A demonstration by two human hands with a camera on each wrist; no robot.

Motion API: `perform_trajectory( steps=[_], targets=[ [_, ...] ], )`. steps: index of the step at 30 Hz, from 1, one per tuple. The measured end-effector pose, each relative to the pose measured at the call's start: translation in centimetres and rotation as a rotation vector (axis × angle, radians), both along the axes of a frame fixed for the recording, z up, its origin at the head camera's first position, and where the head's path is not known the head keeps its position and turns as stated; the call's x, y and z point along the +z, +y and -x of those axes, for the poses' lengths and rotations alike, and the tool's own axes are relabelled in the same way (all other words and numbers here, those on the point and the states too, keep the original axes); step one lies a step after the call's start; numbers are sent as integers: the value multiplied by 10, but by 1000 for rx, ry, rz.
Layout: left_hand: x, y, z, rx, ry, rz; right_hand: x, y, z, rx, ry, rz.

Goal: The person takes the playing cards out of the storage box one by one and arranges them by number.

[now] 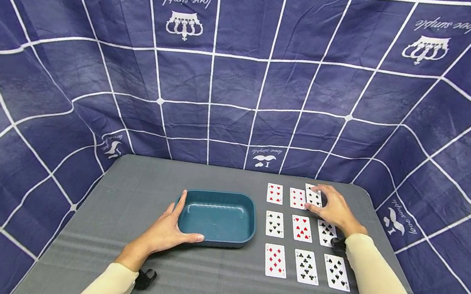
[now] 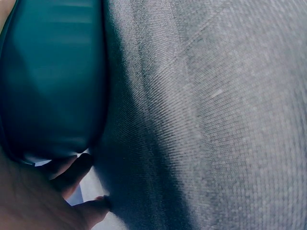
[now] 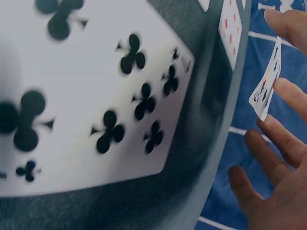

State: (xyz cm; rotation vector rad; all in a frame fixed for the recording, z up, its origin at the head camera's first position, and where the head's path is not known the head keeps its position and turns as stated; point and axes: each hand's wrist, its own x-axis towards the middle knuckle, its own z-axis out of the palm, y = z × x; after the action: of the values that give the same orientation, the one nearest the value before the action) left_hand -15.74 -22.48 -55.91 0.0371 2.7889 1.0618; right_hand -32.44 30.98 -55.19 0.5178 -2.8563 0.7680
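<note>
Right grip (image 1: 335, 207) pinching lifted card (image 1: 313, 195)

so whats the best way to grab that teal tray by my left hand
Take the teal tray by its raised rim at the near left corner, coming in from the left, where the left hand already rests against it. The rounded corner and the upright wall probably give a thumb-and-fingers grip: thumb along the near edge, fingers up the left side. The cards on its right stay undisturbed.

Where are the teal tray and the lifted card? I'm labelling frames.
teal tray (image 1: 248, 218): head view, right rim.
lifted card (image 1: 313, 195): head view, face of the card.
right hand (image 1: 334, 209): head view, back of hand.
</note>
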Motion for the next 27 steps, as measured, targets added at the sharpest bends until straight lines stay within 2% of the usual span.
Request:
perform_trajectory(
  steps=[12,27],
  targets=[
    [2,1,-1,-5,4,7,-11,23,2,-46,-88,14],
    [1,1,0,-3,1,9,-13,30,-1,-58,-104,2]
  ],
)
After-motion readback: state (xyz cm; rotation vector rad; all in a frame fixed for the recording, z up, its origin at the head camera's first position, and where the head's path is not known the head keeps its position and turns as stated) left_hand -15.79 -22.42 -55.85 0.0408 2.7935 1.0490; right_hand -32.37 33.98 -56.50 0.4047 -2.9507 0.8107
